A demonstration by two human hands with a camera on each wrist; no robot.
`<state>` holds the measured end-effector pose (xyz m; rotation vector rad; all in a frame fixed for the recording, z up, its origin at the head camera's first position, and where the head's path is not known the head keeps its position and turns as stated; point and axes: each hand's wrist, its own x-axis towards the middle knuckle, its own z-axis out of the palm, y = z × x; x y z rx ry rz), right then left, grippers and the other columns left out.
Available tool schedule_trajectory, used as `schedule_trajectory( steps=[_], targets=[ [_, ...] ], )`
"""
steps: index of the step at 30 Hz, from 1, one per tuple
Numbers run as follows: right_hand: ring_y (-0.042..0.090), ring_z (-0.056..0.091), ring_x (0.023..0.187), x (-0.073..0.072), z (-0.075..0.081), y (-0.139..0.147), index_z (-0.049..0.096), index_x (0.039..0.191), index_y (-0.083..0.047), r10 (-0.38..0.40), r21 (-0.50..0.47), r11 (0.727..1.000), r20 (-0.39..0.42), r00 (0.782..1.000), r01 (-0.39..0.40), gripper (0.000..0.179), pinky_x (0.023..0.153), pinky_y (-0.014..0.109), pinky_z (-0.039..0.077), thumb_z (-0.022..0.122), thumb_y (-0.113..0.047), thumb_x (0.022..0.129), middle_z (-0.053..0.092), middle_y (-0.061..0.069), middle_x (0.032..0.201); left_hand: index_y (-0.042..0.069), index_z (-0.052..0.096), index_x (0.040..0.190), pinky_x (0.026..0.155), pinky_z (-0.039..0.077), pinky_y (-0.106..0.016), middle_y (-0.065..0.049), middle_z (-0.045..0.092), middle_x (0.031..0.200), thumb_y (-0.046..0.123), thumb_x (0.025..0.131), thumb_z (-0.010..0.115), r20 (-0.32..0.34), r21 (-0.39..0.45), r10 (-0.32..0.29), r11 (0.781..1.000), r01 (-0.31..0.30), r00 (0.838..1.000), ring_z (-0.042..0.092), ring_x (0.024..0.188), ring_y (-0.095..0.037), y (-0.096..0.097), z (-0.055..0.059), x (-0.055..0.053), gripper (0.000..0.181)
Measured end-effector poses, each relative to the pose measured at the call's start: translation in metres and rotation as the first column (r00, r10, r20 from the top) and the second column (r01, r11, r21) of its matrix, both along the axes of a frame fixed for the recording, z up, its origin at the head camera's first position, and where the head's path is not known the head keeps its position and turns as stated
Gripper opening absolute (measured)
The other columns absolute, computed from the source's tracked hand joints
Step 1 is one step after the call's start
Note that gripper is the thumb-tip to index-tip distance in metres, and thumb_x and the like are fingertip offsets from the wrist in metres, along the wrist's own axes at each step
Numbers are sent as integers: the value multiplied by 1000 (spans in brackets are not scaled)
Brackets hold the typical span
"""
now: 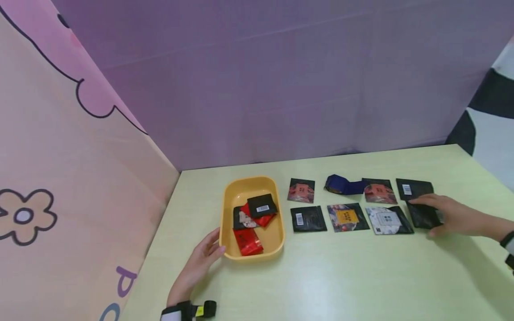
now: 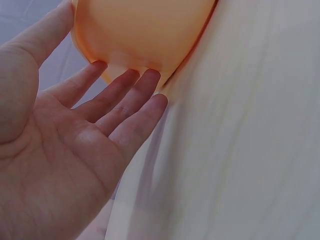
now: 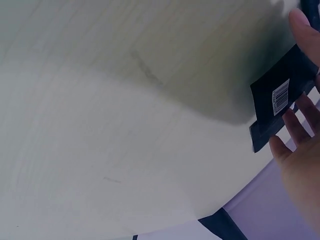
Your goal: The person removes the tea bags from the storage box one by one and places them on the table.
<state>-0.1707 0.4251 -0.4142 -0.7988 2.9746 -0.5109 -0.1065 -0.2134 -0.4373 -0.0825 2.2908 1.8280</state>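
Note:
A yellow plastic basket [image 1: 280, 232] stands left of centre, holding several sachets, including red packets [image 1: 248, 242] and a black sachet [image 1: 262, 206]. My left hand [image 1: 202, 255] rests against its near left corner. In the left wrist view, loosely extended fingertips touch the basket's outer wall [image 2: 145, 30], with the thumb along its side. On the table's right, my right hand [image 1: 453, 216] spans a black sachet [image 1: 423, 216], gripping it with the fingers at its far edge and the thumb at its near edge. The right wrist view shows this sachet's barcode side [image 3: 267, 97].
Flat sachets lie in two rows: a barcoded one [image 1: 309, 219], an orange-label one [image 1: 347, 217], a white-label one [image 1: 388, 220], red-label ones [image 1: 301, 191], [image 1: 379, 191] and another black one [image 1: 415, 187]. A dark blue folded packet [image 1: 343, 185] sits in the back row.

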Motion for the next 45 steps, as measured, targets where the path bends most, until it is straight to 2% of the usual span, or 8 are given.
schedule_trajectory(
  steps=[4,12,20,27,34,39,42,45],
  targets=[
    [56,49,108,-2,-3,0,54,125,6,-1,26,1000,49,999,0,89,84,68,43,95,-30,55,50,35,123,8,39,151,106,42,-54,-17,40,153,21,98,65,-4,-13,2,1000,-2,1000,48,132,-37,-1,0,0,61],
    [53,52,106,-2,-2,4,54,125,5,-17,109,994,55,998,11,89,84,65,45,96,-29,54,52,33,121,9,41,150,107,41,-53,-15,42,152,19,98,64,-23,5,-5,1000,5,1000,49,131,-35,-1,0,-1,58],
    [50,52,105,4,1,5,56,122,4,-21,67,998,15,1000,20,87,80,63,46,94,-32,53,52,29,120,8,41,150,106,42,-53,-15,42,152,19,98,64,-11,19,-7,1000,7,1000,49,131,-35,1,2,1,58],
    [55,49,108,0,10,-5,55,125,8,-54,40,998,19,998,53,79,82,68,44,92,-25,64,51,34,123,9,42,150,106,41,-53,-15,43,152,18,97,65,-16,12,-6,1000,6,1000,49,131,-36,0,2,1,58],
    [52,46,113,-1,21,-27,55,129,4,-86,-18,996,-4,996,86,68,85,67,42,87,-20,74,50,31,128,8,42,149,107,41,-52,-15,43,152,17,98,64,-44,26,-17,999,18,999,50,130,-35,-2,-1,1,57],
    [54,38,122,5,33,-53,53,135,2,-78,-73,994,51,996,82,68,88,71,37,84,-25,80,44,30,137,7,42,149,106,43,-51,-15,44,151,18,98,65,-49,27,-26,999,27,998,51,129,-34,-1,-2,0,58],
    [53,35,127,9,39,-70,52,138,-2,-50,-90,994,76,996,56,69,90,73,35,82,-30,82,44,26,140,7,42,149,106,43,-50,-15,44,151,18,97,65,-48,29,-29,999,31,998,51,129,-34,-1,-3,0,58],
    [49,38,127,11,42,-88,54,137,-6,16,-106,994,38,999,-11,67,90,71,37,82,-29,82,47,22,140,8,42,150,106,43,-50,-15,44,151,19,97,65,-41,27,-20,999,21,999,50,130,-35,-2,-1,1,59]
  ],
)
